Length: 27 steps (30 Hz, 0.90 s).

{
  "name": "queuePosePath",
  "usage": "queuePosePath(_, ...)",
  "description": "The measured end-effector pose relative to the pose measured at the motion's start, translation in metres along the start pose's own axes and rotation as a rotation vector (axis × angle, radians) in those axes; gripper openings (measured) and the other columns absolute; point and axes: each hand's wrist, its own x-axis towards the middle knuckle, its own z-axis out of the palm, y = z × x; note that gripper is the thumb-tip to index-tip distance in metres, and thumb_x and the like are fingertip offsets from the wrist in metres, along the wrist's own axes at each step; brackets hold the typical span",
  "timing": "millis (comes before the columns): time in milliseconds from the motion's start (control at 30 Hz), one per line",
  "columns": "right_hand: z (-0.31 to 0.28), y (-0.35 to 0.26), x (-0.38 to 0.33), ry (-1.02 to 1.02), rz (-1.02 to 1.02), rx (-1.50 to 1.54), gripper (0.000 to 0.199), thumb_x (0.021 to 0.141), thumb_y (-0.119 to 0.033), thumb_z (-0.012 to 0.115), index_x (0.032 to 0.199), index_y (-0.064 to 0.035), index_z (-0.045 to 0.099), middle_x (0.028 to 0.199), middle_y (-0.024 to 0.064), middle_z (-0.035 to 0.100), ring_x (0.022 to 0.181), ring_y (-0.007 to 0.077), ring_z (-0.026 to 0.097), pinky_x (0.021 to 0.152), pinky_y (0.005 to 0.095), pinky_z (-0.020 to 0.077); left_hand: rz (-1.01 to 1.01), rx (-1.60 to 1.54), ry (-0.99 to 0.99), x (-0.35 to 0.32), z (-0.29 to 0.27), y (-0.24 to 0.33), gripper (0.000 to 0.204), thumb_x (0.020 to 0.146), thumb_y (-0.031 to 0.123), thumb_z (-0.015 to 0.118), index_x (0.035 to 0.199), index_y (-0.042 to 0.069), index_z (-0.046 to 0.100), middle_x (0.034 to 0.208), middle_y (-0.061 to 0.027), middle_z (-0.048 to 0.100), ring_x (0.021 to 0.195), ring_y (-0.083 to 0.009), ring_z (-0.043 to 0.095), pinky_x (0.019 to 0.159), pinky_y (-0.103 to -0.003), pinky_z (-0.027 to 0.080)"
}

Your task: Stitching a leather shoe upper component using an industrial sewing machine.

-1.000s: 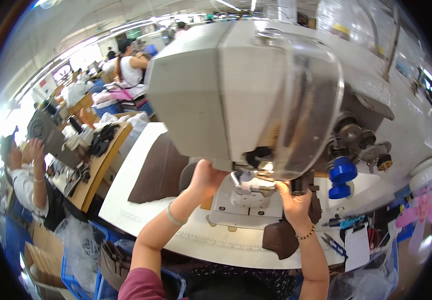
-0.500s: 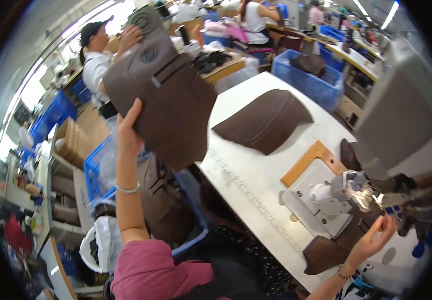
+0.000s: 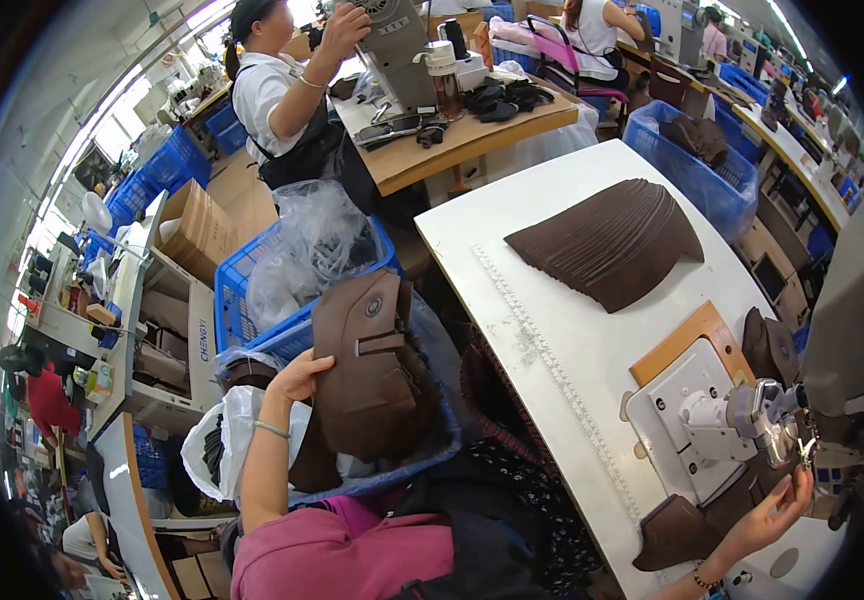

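My left hand [image 3: 298,378] grips the edge of a dark brown leather-like panel [image 3: 357,330] with a round badge and a slot. It holds the panel low over a blue crate [image 3: 457,425] lined with plastic and holding more brown pieces. My right hand [image 3: 777,515] is at the sewing machine's needle end [image 3: 777,420], fingers bent and fingertips close together by a small shiny metal part; anything between them is too small to make out. A brown piece [image 3: 672,530] lies under the machine, beside that hand.
Fanned brown pieces [image 3: 612,240] lie on the white table [image 3: 542,350]. An orange-brown guide [image 3: 692,340] borders the machine's plate. Left of me are a blue basket [image 3: 237,290] of clear plastic and a white bag [image 3: 217,450]. A co-worker [image 3: 277,100] stands at another machine ahead.
My left hand has lowered the brown panel from up in front of me to the crate. The view has shifted, and my right hand stays by the needle end.
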Motion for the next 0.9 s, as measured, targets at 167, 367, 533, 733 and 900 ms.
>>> queuePosePath(167, -0.004, 0.003, 0.003, 0.027, -0.013, 0.029, 0.02, 0.095, -0.001, 0.049, 0.115, 0.0048, 0.053, 0.112, 0.014, 0.053, 0.101, 0.0214, 0.056, 0.089, 0.0343, 0.0488, -0.318, 0.441, 0.121, 0.002, 0.006, 0.034, 0.059, 0.09, 0.046, 0.058, 0.11, -0.01, 0.059, 0.102, -0.0165, 0.067, 0.086, -0.0256, 0.068, 0.072, -0.036, 0.058)
queuePosePath(367, -0.016, 0.012, 0.007, 0.045, -0.071, -0.109, 0.021, 0.094, 0.002, 0.049, 0.115, 0.007, 0.052, 0.113, 0.0164, 0.053, 0.1, 0.023, 0.058, 0.089, 0.0332, 0.0519, -0.615, 1.14, 0.135, 0.008, 0.036, 0.063, 0.081, 0.083, 0.064, 0.054, 0.105, -0.014, 0.061, 0.103, -0.026, 0.064, 0.078, -0.0326, 0.069, 0.066, -0.037, 0.06)
queuePosePath(533, -0.022, 0.017, 0.009, 0.06, -0.103, -0.122, 0.022, 0.094, 0.002, 0.05, 0.116, 0.0075, 0.051, 0.118, 0.0182, 0.052, 0.101, 0.024, 0.059, 0.089, 0.0326, 0.0527, -0.586, 1.047, 0.082, 0.009, 0.014, 0.067, 0.085, 0.083, 0.065, 0.054, 0.112, -0.015, 0.057, 0.115, -0.0267, 0.06, 0.082, -0.0332, 0.068, 0.07, -0.037, 0.059)
queuePosePath(733, -0.027, 0.019, 0.01, 0.09, -0.112, -0.156, 0.023, 0.095, -0.001, 0.049, 0.117, 0.0059, 0.053, 0.121, 0.0173, 0.053, 0.103, 0.0239, 0.058, 0.089, 0.0329, 0.0514, -0.544, 1.136, 0.141, 0.021, 0.015, 0.087, 0.087, 0.079, 0.069, 0.056, 0.103, -0.014, 0.061, 0.101, -0.0235, 0.064, 0.087, -0.0312, 0.068, 0.07, -0.035, 0.059)
queuePosePath(900, -0.018, 0.011, 0.005, 0.099, 0.005, -0.169, 0.022, 0.095, -0.003, 0.05, 0.117, 0.002, 0.054, 0.121, 0.0139, 0.055, 0.103, 0.0236, 0.056, 0.085, 0.0322, 0.0486, 0.293, 1.802, 0.57, 0.042, 0.104, 0.131, 0.056, 0.085, 0.05, 0.06, 0.086, -0.006, 0.068, 0.083, -0.0226, 0.067, 0.081, -0.035, 0.066, 0.069, -0.041, 0.053)
